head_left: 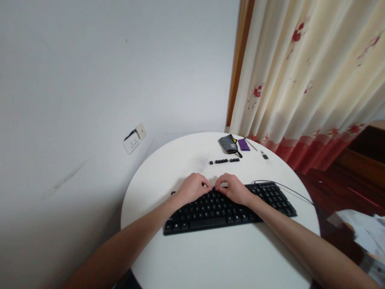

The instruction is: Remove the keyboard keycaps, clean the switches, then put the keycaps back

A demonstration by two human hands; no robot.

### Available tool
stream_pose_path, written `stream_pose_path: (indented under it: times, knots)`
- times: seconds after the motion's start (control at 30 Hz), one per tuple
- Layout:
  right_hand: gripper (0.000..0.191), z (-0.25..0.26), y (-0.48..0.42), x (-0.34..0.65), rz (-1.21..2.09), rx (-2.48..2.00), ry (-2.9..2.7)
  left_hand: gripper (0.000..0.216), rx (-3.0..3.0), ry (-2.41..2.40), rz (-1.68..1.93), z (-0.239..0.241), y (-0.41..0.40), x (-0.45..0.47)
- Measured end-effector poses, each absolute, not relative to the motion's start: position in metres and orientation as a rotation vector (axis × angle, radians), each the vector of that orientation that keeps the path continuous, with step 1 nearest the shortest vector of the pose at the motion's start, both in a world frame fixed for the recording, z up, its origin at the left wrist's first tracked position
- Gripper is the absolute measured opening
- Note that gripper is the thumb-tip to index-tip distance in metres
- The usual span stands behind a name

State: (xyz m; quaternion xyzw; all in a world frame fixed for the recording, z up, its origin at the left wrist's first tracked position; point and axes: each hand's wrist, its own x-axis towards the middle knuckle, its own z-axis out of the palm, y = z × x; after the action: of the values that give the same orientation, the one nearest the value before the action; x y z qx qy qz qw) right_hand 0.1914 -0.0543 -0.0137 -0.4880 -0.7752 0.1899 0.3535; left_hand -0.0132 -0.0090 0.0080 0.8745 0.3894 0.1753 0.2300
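A black keyboard (207, 222) lies across the white round table (219, 257). My left hand (192, 188) is over its back edge, left of the middle, with thumb and index finger pinched together. From the other side my right hand (233, 189) makes the same pinch. Their fingertips meet on either side of a small black keycap (213, 188) at the keyboard's top row, partly hidden by the fingers. Beyond the hands, several loose black keycaps (221, 161) sit in a short line on the tabletop.
At the table's far side lie a grey pouch (227, 144), a purple packet (244, 145), a thin stick (251, 144) and a small dark-ended item (264, 155). The keyboard's cable (293, 190) runs off the right edge. A wall socket (131, 143) and curtain (279, 80) stand behind.
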Motion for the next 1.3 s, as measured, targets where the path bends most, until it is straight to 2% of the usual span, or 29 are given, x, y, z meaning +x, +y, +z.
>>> stream_pose_path:
  times: [0.27, 0.37, 0.57, 0.7, 0.9, 1.1, 1.3]
  knots:
    - [0.007, 0.001, -0.063, 0.19, 0.278, -1.271, -2.299, 0.011, 2.809, 0.91, 0.343, 0.018, -0.019, -0.015]
    - [0.016, 0.006, -0.069, 0.188, 0.198, -1.299, -2.365, 0.013, 2.865, 0.823, 0.312, 0.021, -0.02, -0.018]
    - [0.023, 0.008, -0.059, 0.193, 0.2, -1.271, -2.38, 0.01, 2.624, 0.913, 0.352, 0.017, 0.003, -0.013]
    - [0.013, 0.007, -0.021, 0.209, 0.104, -1.567, -2.203, 0.013, 2.527, 1.119, 0.439, 0.014, 0.042, 0.001]
    - [0.018, 0.007, 0.043, 0.219, -0.047, -1.807, -2.113, 0.021, 2.524, 1.301, 0.532, 0.005, 0.096, 0.032]
    - [0.016, 0.002, 0.064, 0.206, -0.104, -1.773, -2.252, 0.02, 2.535, 1.283, 0.504, -0.006, 0.111, 0.049]
    - [0.016, 0.008, 0.052, 0.198, -0.088, -1.66, -2.314, 0.022, 2.517, 1.267, 0.488, 0.007, 0.095, 0.042]
